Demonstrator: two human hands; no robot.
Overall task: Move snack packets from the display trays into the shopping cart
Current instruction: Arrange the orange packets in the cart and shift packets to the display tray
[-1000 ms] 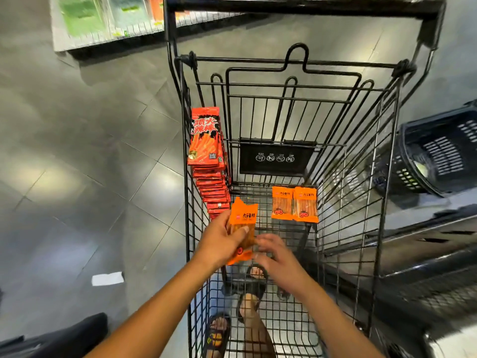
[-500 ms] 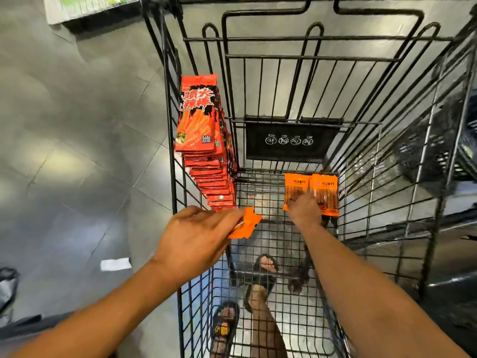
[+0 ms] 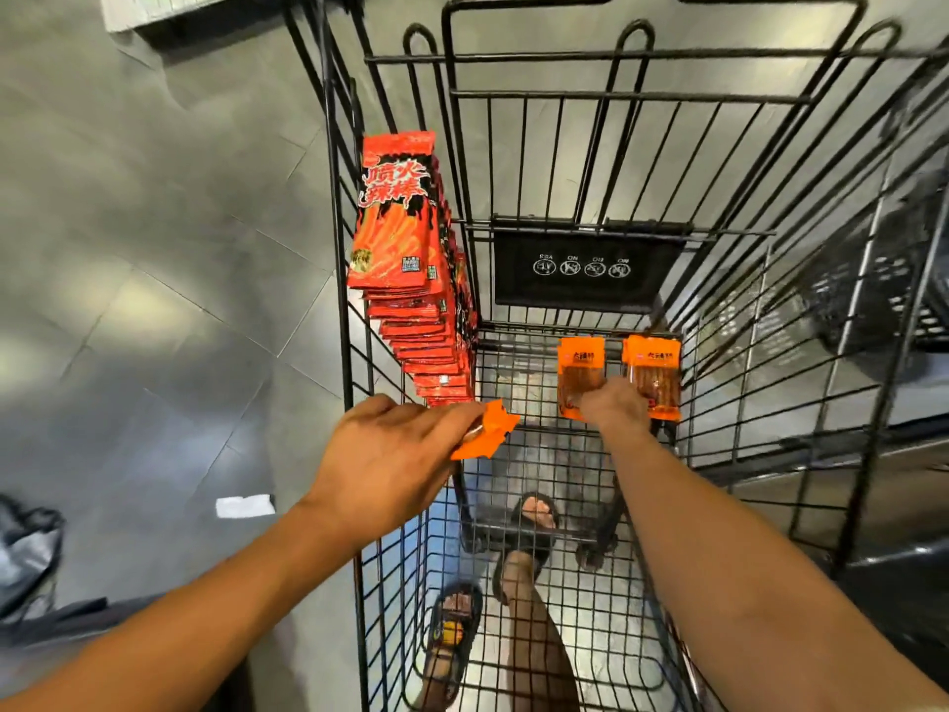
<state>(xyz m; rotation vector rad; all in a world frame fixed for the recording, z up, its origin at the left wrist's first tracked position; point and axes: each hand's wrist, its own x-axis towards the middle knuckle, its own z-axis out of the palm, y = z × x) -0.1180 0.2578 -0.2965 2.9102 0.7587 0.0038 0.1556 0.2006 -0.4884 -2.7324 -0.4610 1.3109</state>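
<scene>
Floor (image 3: 154,300) left of the shopping cart (image 3: 616,97): grey glossy tiles. A flat white paper scrap (image 3: 245,506) lies well apart from the cart's left wall.

My left hand (image 3: 390,454) is at the cart's left wall, back of hand up. Its fingers (image 3: 452,416) are drawn together, pinching one end of an orange packet (image 3: 488,431). Packet is thin, glossy film, creased and bent. Its long axis runs low-left to high-right, with the free end pointing into the cart's basket, above the wire floor.

Inside the cart, against the left wall: a stack of red packets (image 3: 395,223). They are flat, shiny rectangles with dark lettering and printed red sticks. The stack is stepped like stairs, each lower edge showing. Long axes run toward the cart's far end, printed faces toward me.

The cart itself is black wire grid, thin rods with rounded loops at the far end. My sandals (image 3: 454,629) show through the mesh floor.

Further right, at the cart's inner cross wire, my right hand (image 3: 613,405) is against two orange packets (image 3: 655,375). Only the back of the hand shows. The fingers are hidden behind it, so I cannot tell whether they are apart or clamped. The two packets stand side by side, just touching or nearly so. They are flat, with clear windows showing brown sticks. Orange headers are uppermost and long axes upright.

Just beyond them a matte black plaque (image 3: 585,280) with four white round icons hangs on the cart wire.

Right of the cart: a dark slotted basket (image 3: 868,300), blurred behind the rods.
</scene>
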